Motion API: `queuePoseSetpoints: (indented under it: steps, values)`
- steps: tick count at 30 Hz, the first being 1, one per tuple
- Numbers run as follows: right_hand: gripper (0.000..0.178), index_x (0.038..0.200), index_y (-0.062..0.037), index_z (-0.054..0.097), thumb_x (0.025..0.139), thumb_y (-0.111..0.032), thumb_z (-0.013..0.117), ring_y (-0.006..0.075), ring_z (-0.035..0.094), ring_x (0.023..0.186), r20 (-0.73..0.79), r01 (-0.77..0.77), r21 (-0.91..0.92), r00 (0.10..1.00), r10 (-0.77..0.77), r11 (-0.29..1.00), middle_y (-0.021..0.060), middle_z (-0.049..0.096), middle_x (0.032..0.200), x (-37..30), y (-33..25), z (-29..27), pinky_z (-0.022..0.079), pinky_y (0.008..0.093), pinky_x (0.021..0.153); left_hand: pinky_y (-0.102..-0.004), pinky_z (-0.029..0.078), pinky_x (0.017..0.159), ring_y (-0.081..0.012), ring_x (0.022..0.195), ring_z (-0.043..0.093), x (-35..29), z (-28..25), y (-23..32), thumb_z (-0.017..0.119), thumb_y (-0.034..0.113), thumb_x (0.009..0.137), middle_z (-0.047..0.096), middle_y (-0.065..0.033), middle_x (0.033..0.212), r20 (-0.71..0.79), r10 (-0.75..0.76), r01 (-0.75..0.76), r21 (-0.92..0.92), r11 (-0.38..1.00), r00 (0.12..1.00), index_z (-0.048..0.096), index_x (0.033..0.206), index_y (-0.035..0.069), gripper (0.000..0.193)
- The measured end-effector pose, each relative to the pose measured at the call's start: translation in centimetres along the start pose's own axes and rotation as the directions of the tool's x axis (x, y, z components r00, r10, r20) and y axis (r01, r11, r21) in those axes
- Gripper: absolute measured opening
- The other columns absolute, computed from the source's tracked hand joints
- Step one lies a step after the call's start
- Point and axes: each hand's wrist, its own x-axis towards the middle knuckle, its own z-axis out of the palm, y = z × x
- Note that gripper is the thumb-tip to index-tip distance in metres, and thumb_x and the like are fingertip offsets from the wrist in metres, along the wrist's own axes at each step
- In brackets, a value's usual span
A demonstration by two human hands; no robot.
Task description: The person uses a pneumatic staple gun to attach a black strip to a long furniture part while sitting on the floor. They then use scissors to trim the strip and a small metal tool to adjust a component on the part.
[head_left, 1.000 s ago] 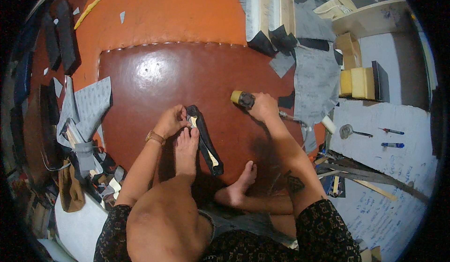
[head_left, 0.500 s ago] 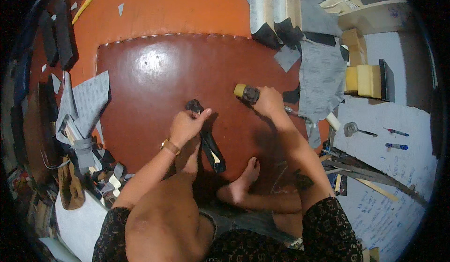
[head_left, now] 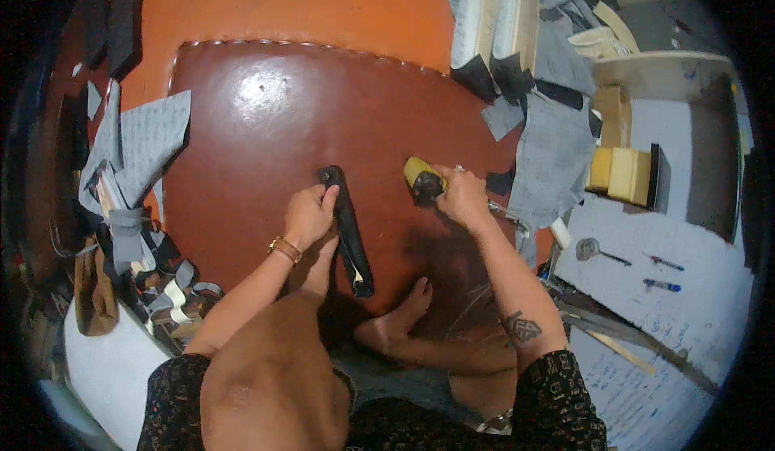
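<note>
My left hand (head_left: 307,215) is closed round the far end of a long, narrow black-covered strip (head_left: 348,229). Pale material shows through an opening near the strip's lower end. My right hand (head_left: 463,198) grips a yellow-and-black tool (head_left: 420,178) that looks like an air staple gun. A silver fitting and a curved line (head_left: 508,215) trail from the tool behind that hand. Strip and tool are apart, both above the brown padded surface (head_left: 266,152). My bare foot (head_left: 395,322) rests just right of the strip's near end.
Grey fabric pieces (head_left: 153,140) and offcuts crowd the left side. On the right are grey cloth (head_left: 553,152), two long pale padded pieces (head_left: 476,27), yellow foam blocks (head_left: 629,175) and a white board (head_left: 613,257) bearing pens (head_left: 662,286) and a round metal tool (head_left: 589,249).
The view has shifted. The black strip has turned more upright in my left hand, and the tool in my right hand has tilted, its yellow part showing more. Both hands keep their holds.
</note>
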Motion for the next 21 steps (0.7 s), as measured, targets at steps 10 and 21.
queuePoseSetpoints:
  steps: [10, 21]
  values:
    - [0.046, 0.122, -0.0214, 0.075, 0.076, -0.02, 0.078, 0.0386, 0.072, 0.095, 0.038, 0.415, 0.199, 0.902, -0.43, 0.888, 0.0181, 0.076, 0.1, 0.7, -6.0, -1.3, 0.054, 0.0535, 0.086, -0.0571, 0.053, 0.077, -0.0462, 0.087, 0.068, 0.1, -1.2, 0.1, 0.054, 0.04, 0.103, 0.072, -0.0234, 0.087, 0.036, -0.063, 0.061, 0.074, 0.995, 0.997, 0.073, 0.086, 0.005, 0.044]
    - [0.038, 0.116, -0.0152, 0.076, 0.078, -0.019, 0.075, 0.0379, 0.072, 0.098, 0.205, 0.369, -0.113, 0.917, -0.342, 0.922, 0.0177, 0.076, 0.103, 2.7, -10.7, -2.6, 0.052, 0.0572, 0.09, -0.0571, 0.054, 0.078, -0.0466, 0.086, 0.069, 0.2, -0.7, -0.7, 0.054, 0.036, 0.103, 0.072, -0.0236, 0.088, -0.007, -0.043, 0.043, 0.032, 0.999, 0.999, 0.074, 0.09, 0.006, 0.039]
